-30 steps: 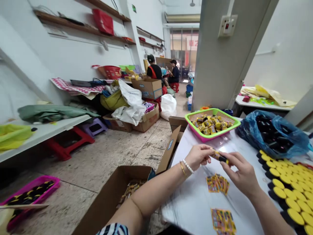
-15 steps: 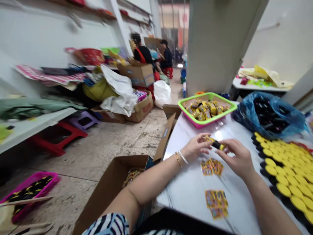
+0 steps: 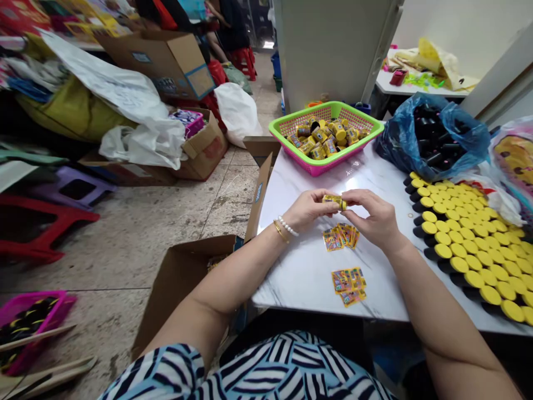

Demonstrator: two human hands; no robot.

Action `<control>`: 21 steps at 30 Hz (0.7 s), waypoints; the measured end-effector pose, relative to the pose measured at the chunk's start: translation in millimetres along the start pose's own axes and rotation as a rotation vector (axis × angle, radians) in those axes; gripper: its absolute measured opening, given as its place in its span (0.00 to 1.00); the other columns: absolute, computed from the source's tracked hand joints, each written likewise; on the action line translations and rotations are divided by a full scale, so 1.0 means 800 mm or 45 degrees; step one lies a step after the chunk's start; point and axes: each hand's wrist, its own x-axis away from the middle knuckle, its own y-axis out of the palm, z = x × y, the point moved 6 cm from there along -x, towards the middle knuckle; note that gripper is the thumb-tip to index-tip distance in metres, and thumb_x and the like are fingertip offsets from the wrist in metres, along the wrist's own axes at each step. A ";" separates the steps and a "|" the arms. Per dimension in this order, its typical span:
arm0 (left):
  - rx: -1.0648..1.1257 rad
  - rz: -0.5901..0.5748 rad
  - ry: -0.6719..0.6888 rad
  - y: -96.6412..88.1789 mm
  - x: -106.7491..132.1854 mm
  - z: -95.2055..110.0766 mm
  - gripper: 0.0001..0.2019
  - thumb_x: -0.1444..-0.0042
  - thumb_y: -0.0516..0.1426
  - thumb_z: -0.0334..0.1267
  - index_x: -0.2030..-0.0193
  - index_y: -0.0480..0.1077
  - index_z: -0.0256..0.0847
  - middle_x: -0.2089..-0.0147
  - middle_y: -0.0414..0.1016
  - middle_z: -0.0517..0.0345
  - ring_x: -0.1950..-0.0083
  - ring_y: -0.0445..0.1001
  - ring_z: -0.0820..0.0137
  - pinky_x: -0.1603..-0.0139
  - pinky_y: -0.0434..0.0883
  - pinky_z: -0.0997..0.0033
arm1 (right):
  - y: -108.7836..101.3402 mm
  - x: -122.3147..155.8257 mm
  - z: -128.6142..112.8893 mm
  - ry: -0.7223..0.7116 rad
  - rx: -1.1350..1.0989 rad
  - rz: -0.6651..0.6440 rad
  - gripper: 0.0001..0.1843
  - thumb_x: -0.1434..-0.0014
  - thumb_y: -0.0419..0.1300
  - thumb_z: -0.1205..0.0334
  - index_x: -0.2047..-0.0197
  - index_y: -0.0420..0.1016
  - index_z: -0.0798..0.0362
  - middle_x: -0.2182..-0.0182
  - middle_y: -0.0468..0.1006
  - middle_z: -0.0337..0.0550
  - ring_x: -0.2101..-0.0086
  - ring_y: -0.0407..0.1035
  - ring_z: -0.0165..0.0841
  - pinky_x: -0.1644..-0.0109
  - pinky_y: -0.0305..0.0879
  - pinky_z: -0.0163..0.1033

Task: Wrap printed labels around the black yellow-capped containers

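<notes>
Left hand (image 3: 310,210) and right hand (image 3: 368,214) pinch small yellow-labelled bottle (image 3: 334,202) above marble-top table (image 3: 300,272), fingers clamped on both ends. Printed label stacks (image 3: 340,237) sit right below, easy reach; lime-and-pink basket (image 3: 353,148) ahead, yellow-topped caps (image 3: 470,250) in rows at right.

On my screen I count two hands, a left hand (image 3: 310,210) and a right hand (image 3: 368,215), with one small yellow bottle (image 3: 333,201) between them and two bracelets (image 3: 287,226) on the left wrist. The table carries two piles of packets (image 3: 340,238), one basket (image 3: 353,150) and one blue bag (image 3: 395,144). On the floor I make out one pink tray (image 3: 25,308), one purple stool (image 3: 73,189), two red stools (image 3: 37,228) and three cardboard boxes (image 3: 183,266). The yellow caps (image 3: 470,261) are too many for me to count.
</notes>
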 end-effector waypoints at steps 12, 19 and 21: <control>-0.137 0.005 0.083 -0.007 0.000 0.003 0.21 0.51 0.74 0.45 0.56 0.79 0.34 0.63 0.79 0.56 0.67 0.74 0.75 0.62 0.70 0.71 | 0.002 0.006 0.019 0.189 -0.037 0.114 0.13 0.39 0.71 0.58 0.50 0.84 0.47 0.53 0.84 0.46 0.57 0.81 0.38 0.48 0.83 0.50; -0.198 -0.011 0.037 -0.006 -0.004 0.003 0.22 0.51 0.74 0.49 0.60 0.77 0.34 0.67 0.78 0.57 0.70 0.73 0.75 0.67 0.69 0.73 | 0.030 0.014 0.051 0.590 -0.597 0.002 0.23 0.43 0.74 0.51 0.46 0.83 0.50 0.59 0.83 0.44 0.60 0.80 0.35 0.50 0.83 0.46; -0.111 -0.045 -0.047 -0.004 -0.004 -0.003 0.23 0.49 0.73 0.52 0.58 0.77 0.34 0.68 0.78 0.56 0.73 0.72 0.76 0.70 0.66 0.74 | 0.032 0.012 0.051 0.547 -0.647 -0.118 0.27 0.42 0.74 0.51 0.40 0.81 0.46 0.54 0.82 0.44 0.58 0.79 0.34 0.50 0.83 0.44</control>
